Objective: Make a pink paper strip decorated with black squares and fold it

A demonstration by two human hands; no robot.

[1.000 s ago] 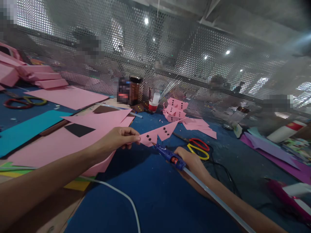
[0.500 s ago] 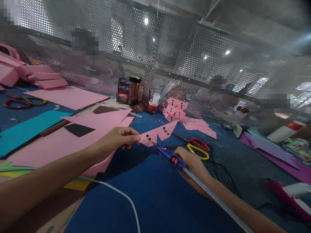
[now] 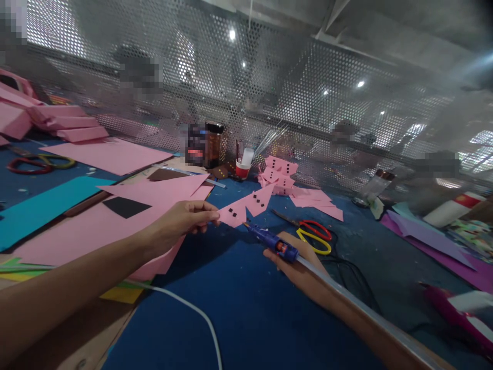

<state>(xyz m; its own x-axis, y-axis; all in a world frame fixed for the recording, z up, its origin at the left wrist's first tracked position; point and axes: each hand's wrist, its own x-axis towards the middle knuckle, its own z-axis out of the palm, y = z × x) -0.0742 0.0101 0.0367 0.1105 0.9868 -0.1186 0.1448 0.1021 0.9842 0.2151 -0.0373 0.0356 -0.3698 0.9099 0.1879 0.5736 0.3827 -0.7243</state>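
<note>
Between thumb and fingers, my left hand [image 3: 194, 218] pinches the left end of a pink paper cutout [image 3: 256, 201] with small black squares on it. The cutout is raised above the blue tabletop. A blue glue gun [image 3: 271, 241] is gripped in my right hand [image 3: 296, 257], its nozzle close to the cutout's lower edge; whether they touch I cannot tell. A long clear glue stick [image 3: 327, 282] sticks out of the gun's back. Behind the cutout stands a pile of similar pink pieces [image 3: 278, 174] with black squares.
Scissors with red and yellow handles [image 3: 316, 237] lie right of the gun. Pink sheets [image 3: 77, 231] and a turquoise strip [image 3: 50, 210] cover the left side. A red-and-white cup [image 3: 242, 169] stands at the back, before a perforated metal screen [image 3: 215, 77]. A magenta glue gun [image 3: 458, 313] lies right.
The pink cutout has shifted slightly left and up with my left hand. The glue gun has turned a little and its nozzle sits slightly higher, nearer the cutout's notch.
</note>
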